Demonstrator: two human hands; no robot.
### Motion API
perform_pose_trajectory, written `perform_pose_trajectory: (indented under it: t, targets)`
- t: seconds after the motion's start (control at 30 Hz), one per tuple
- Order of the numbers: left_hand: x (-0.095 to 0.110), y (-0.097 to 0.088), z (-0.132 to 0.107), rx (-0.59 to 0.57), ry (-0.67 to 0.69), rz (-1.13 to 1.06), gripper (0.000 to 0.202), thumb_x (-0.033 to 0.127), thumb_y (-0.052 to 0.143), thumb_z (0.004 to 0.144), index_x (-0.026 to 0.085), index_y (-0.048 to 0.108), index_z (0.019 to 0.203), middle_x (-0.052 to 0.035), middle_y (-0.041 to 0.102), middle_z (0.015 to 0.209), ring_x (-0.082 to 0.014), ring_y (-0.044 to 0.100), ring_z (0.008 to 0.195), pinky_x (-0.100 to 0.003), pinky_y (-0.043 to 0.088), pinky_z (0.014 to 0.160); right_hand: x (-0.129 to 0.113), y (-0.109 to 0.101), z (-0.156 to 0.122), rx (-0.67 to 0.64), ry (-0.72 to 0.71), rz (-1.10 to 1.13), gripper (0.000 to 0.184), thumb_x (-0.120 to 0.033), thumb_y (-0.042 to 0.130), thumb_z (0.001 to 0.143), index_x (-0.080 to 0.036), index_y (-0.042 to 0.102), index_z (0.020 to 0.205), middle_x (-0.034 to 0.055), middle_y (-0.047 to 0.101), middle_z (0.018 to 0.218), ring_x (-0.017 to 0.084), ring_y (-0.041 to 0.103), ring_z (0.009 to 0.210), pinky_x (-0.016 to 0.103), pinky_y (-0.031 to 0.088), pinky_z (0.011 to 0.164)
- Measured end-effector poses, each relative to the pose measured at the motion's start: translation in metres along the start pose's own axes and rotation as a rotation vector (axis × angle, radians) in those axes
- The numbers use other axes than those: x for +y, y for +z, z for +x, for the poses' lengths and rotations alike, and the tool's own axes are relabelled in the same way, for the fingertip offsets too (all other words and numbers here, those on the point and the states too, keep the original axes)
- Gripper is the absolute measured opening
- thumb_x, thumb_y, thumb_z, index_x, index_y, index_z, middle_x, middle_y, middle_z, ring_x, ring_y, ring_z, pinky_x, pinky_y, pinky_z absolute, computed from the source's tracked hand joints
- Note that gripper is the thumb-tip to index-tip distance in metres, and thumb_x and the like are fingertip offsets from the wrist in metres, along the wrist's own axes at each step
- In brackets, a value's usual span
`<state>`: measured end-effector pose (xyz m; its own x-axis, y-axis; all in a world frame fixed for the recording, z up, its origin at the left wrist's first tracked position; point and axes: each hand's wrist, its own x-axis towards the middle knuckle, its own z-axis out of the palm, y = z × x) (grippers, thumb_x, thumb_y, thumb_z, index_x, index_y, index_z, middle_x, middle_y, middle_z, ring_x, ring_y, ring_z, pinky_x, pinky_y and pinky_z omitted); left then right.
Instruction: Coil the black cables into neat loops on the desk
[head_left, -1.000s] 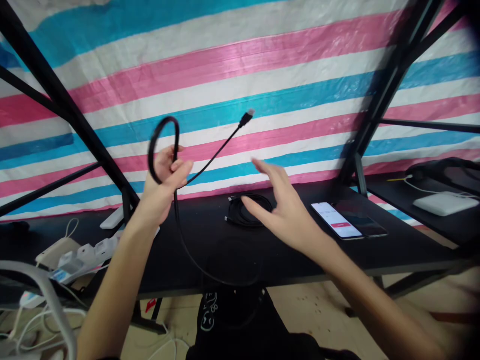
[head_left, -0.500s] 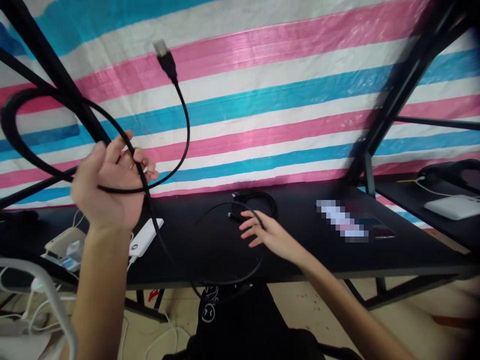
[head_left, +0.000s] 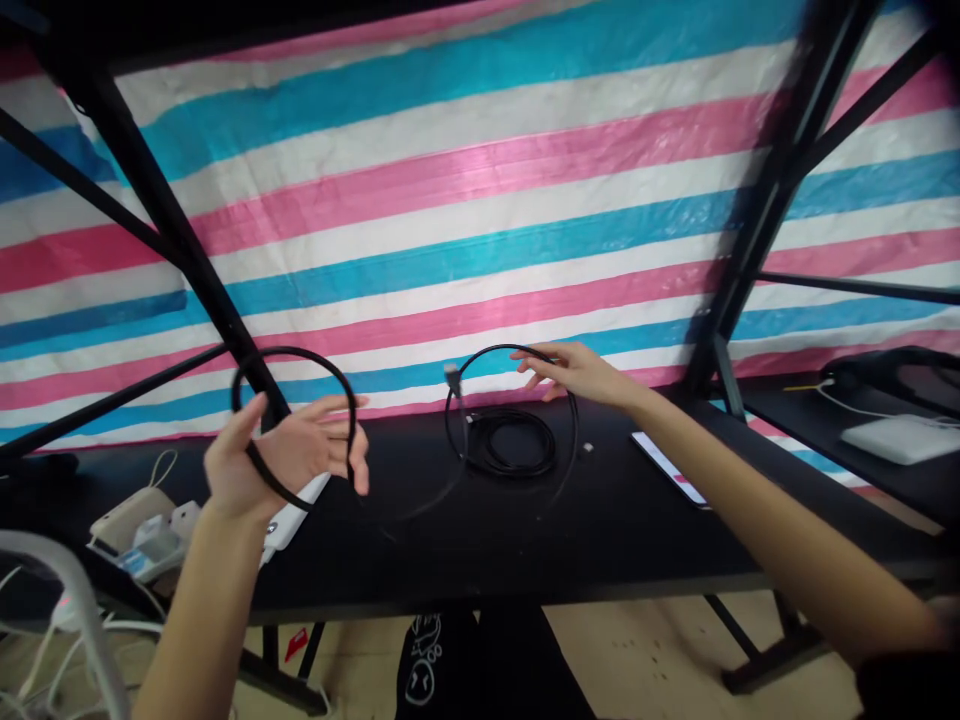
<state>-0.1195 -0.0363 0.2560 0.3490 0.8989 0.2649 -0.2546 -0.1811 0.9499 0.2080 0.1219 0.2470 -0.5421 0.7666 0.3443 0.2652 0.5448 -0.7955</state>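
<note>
A thin black cable (head_left: pixel 296 351) with a plug (head_left: pixel 453 380) on its end runs between my hands. My left hand (head_left: pixel 289 455) is palm up at the left. Its fingers are partly curled, with a loop of the cable passing over the palm and fingers. My right hand (head_left: pixel 577 372) is raised above the table, its fingertips pinching the cable where it arcs over. The plug dangles in the middle, between the hands. Behind it, a second black cable (head_left: pixel 517 471) lies coiled on the black table (head_left: pixel 480 560). The strand's lower stretch is blurred.
A white power bank (head_left: pixel 289 520) lies partly behind my left hand. Chargers and a beige box (head_left: pixel 135 517) sit at the left. A phone (head_left: pixel 667 468) is beside my right forearm. Black metal posts (head_left: pixel 757 220) frame a striped sheet (head_left: pixel 487 180). A white device (head_left: pixel 904 440) rests on the right-hand table.
My left hand has come down and to the right with its cable loop. My right hand has risen and moved right, lifting the strand. The plug now hangs lower, near the middle.
</note>
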Motion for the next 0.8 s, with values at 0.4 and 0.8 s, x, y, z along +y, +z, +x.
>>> perform_pose_trajectory:
  t: [0.4,0.8]
  targets:
    - [-0.044,0.049,0.052,0.376,0.115,0.969,0.036,0.047,0.056,0.081,0.016,0.073,0.087,-0.0092,0.071,0.078,-0.0189,0.064,0.063,-0.029,0.049,0.061,-0.051,0.043,0.01,-0.258,-0.371,-0.105,0.037,-0.04,0.049,0.091,-0.017,0.064,0.115,0.0059,0.069,0.098,0.012,0.061,0.074,0.023,0.047,0.065]
    - [-0.05,0.051,0.055,0.378,-0.139,0.718,0.04,0.051,0.06,0.077,0.015,0.062,0.06,0.0048,0.04,0.03,-0.0064,0.031,0.025,-0.02,0.02,0.032,-0.059,0.063,0.001,-0.161,-0.53,-0.399,0.027,-0.034,0.049,0.092,-0.022,0.067,0.11,0.0041,0.068,0.108,0.018,0.062,0.097,0.028,0.043,0.077]
